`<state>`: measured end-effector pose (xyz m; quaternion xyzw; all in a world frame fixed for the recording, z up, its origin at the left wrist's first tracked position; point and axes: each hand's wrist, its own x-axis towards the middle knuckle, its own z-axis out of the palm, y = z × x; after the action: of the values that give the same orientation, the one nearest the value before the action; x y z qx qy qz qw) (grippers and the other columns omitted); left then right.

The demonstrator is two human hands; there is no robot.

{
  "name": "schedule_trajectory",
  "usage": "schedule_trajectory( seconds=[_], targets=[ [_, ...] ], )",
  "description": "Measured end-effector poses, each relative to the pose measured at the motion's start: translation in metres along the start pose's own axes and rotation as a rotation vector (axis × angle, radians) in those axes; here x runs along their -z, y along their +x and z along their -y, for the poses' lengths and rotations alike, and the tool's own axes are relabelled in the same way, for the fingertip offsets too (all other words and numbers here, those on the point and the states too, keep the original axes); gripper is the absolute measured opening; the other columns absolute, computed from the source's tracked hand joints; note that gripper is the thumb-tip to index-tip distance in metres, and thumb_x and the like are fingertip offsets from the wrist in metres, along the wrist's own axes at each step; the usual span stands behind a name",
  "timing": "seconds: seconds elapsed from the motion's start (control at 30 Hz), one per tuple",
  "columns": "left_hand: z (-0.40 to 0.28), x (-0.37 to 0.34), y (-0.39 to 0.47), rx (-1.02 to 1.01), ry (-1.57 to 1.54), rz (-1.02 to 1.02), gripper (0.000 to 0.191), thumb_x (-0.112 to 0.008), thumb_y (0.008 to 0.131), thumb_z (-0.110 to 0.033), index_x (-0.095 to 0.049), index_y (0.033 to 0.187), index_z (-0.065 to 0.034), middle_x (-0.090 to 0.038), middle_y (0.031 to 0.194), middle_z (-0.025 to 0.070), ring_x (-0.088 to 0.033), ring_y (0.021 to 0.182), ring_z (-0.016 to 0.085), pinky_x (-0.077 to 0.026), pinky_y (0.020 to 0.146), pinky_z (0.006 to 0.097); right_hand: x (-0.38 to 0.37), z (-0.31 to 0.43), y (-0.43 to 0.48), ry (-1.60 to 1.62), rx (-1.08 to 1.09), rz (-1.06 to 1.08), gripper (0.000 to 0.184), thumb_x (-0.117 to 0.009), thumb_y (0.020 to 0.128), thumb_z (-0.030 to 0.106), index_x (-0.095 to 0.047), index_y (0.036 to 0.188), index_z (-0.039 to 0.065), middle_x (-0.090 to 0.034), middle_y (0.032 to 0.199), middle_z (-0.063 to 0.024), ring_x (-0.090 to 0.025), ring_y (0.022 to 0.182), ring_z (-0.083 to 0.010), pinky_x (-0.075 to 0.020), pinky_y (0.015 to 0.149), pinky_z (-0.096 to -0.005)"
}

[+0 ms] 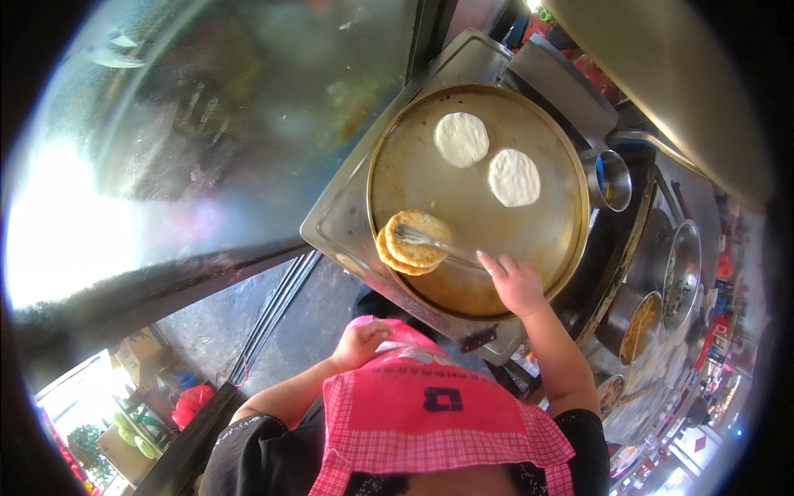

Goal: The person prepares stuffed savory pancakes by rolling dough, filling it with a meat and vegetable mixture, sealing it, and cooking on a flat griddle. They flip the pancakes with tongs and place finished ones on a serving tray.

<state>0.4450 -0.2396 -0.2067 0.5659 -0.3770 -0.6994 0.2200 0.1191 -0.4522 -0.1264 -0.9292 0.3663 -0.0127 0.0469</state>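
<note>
My right hand [518,286] holds the handle of a metal spatula or turner [428,242] above the lower right part of a large round griddle pan [471,273]. The tool's slotted head rests on the upper of two overlapping browned flatbreads [417,226] at the pan's lower left edge. Two pale rounds of dough [461,139] [514,178] lie apart in the pan's upper half. My left hand [363,343] is in front of the pink apron [428,397], with its fingers curled; whether it pinches the cloth cannot be made out.
A metal cup [614,180] stands right of the pan. Farther right are a bowl with chopped greens [681,279] and a pot with yellowish shreds [641,328]. A large glass or plastic panel [248,124] fills the upper left. A curved lid-like surface [657,80] overhangs the upper right.
</note>
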Motion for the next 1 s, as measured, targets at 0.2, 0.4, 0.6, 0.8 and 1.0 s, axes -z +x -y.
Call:
schedule_trajectory(
  seconds=[0.2,0.4,0.6,0.8,1.0],
  targets=[
    [-0.008,-0.003,0.0,0.011,0.059,-0.001,0.024,-0.057,0.1,-0.012,-0.062,0.12,0.001,-0.068,0.11,0.009,-0.064,0.106,0.015,-0.051,0.094,0.0286,-0.01,0.001,0.001,0.019,-0.027,-0.024,0.06,-0.06,0.083,0.01,-0.051,0.14,0.022,-0.051,0.081,-0.0032,-0.057,0.068,-0.0222,-0.0489,0.059,-0.0373],
    [-0.002,-0.001,0.0,0.02,0.012,-0.026,0.024,-0.061,0.097,-0.017,-0.066,0.116,-0.0039,-0.07,0.104,0.0104,-0.067,0.1,0.02,-0.052,0.088,0.0315,-0.009,0.003,0.006,0.064,-0.061,0.01,0.07,-0.068,0.078,0.012,-0.045,0.144,0.021,-0.052,0.084,-0.0048,-0.058,0.07,-0.0241,-0.0498,0.06,-0.0383],
    [0.004,0.0,-0.003,0.021,0.002,-0.043,0.024,-0.061,0.097,-0.016,-0.066,0.116,-0.0027,-0.07,0.105,0.0106,-0.067,0.1,0.019,-0.052,0.088,0.0313,-0.009,0.007,0.011,0.096,-0.15,0.1,0.078,-0.075,0.073,0.015,-0.042,0.144,0.017,-0.056,0.087,-0.0062,-0.061,0.074,-0.0262,-0.0514,0.065,-0.0399],
    [-0.004,0.005,-0.006,0.051,0.04,0.0,0.024,-0.058,0.099,-0.01,-0.062,0.119,0.001,-0.069,0.108,0.0087,-0.064,0.104,0.015,-0.051,0.092,0.0283,-0.007,0.011,0.015,0.104,-0.17,0.093,0.063,-0.071,0.077,0.015,-0.05,0.136,0.013,-0.063,0.089,-0.0098,-0.064,0.073,-0.0279,-0.0529,0.066,-0.04],
    [0.001,0.005,-0.005,0.05,0.095,0.008,0.024,-0.058,0.099,-0.012,-0.062,0.119,0.0017,-0.069,0.109,0.0085,-0.064,0.104,0.015,-0.051,0.093,0.0283,0.005,0.007,0.024,1.337,-0.677,0.346,0.035,-0.061,0.094,0.019,-0.057,0.127,0.006,-0.068,0.083,-0.0075,-0.058,0.057,-0.0129,-0.0488,0.055,-0.0275]
  ],
)
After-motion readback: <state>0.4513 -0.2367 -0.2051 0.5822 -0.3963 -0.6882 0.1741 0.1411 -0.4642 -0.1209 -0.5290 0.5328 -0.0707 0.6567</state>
